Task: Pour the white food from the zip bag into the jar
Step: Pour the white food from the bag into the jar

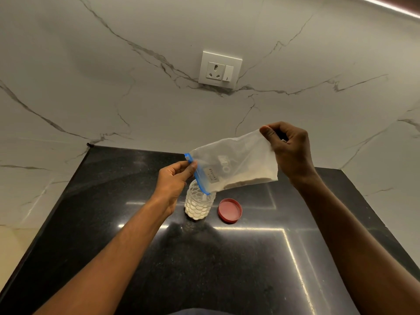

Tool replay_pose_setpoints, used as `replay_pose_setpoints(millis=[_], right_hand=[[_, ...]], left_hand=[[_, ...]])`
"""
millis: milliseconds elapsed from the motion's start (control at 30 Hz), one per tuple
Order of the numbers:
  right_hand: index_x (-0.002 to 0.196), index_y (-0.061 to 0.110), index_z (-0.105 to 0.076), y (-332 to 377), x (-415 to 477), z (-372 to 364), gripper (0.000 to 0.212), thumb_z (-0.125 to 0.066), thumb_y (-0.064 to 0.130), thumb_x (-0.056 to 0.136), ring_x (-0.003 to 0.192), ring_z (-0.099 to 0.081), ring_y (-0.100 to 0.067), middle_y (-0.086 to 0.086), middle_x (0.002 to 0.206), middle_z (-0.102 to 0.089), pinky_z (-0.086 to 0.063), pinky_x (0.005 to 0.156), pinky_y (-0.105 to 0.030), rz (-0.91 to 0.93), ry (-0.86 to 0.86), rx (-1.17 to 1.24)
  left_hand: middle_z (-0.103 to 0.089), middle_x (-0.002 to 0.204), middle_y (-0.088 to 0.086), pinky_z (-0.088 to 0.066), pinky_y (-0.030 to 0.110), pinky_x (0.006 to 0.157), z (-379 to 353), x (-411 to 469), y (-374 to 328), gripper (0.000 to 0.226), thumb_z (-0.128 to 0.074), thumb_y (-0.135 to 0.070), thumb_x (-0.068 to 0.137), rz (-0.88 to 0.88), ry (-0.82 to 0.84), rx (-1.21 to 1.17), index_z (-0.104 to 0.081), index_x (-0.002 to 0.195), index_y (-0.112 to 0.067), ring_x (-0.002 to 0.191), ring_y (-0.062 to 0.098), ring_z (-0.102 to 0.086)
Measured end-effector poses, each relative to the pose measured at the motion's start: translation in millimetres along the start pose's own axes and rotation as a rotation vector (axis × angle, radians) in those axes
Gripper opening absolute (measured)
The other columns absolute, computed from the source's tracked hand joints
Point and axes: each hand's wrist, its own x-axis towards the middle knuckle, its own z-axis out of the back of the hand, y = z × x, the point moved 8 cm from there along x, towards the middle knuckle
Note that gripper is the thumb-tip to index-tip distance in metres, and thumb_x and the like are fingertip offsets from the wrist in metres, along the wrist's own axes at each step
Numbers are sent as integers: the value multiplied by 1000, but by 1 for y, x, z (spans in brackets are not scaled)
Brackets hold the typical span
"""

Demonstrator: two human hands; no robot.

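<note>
A clear zip bag [236, 162] with a blue zip strip hangs tilted over the countertop, its zip end low and over the mouth of a clear textured jar [198, 206]. My left hand [175, 180] pinches the blue zip end. My right hand [288, 148] holds the bag's raised bottom corner. A band of white powder lies along the bag's lower edge. The jar stands upright, partly filled with white food.
A red jar lid [230, 210] lies upside down just right of the jar. The black polished countertop [204, 269] meets a marble wall at the back and on both sides. A white socket and switch plate [219, 69] sits on the back wall.
</note>
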Motion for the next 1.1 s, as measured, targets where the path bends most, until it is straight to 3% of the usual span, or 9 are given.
replay_pose_setpoints(millis=[100,233,600,767,967,1100], right_hand=[[103,10,-75,-1,0,2,17,-67,24,101,88,-67,-33,-7,92,-71,-59,75,-42,-4,-3,5],[104,7,-75,-2,-1,0,19,-67,24,101,85,-65,-25,-8,93,-71,-57,73,-34,-10,-2,18],[99,17,-73,-3,1,3,10,-67,24,101,78,-63,-12,7,87,-69,-52,67,-18,3,19,27],[99,18,-74,-5,1,3,10,-67,26,101,77,-62,-11,7,85,-69,-51,66,-18,3,15,21],[102,14,-75,-6,-1,0,15,-67,26,101,83,-65,-23,-1,89,-70,-58,73,-37,-11,0,31],[101,15,-74,-6,-1,-2,13,-66,26,102,83,-66,-23,2,89,-70,-58,73,-37,-7,8,23]], left_hand=[[-83,96,-9,-54,8,58,0,-1,0,22,-75,-20,95,-1,-3,3,-78,116,-15,80,-5,-76],[-83,95,-8,-55,9,58,0,-1,-1,21,-75,-19,95,1,-5,1,-78,115,-15,77,-6,-75],[-82,99,-6,-55,8,59,-1,-2,-3,21,-75,-20,94,-14,4,21,-78,115,-16,76,-7,-74],[-80,107,1,-57,10,61,0,-1,-1,23,-74,-18,95,-10,6,39,-77,118,-14,75,-8,-74],[-81,99,-4,-54,8,59,1,-3,1,17,-75,-21,95,-10,-20,65,-78,111,-18,76,-9,-73],[-82,90,-11,-54,8,58,2,-2,2,16,-75,-21,95,-4,-19,56,-78,110,-18,76,-9,-74]])
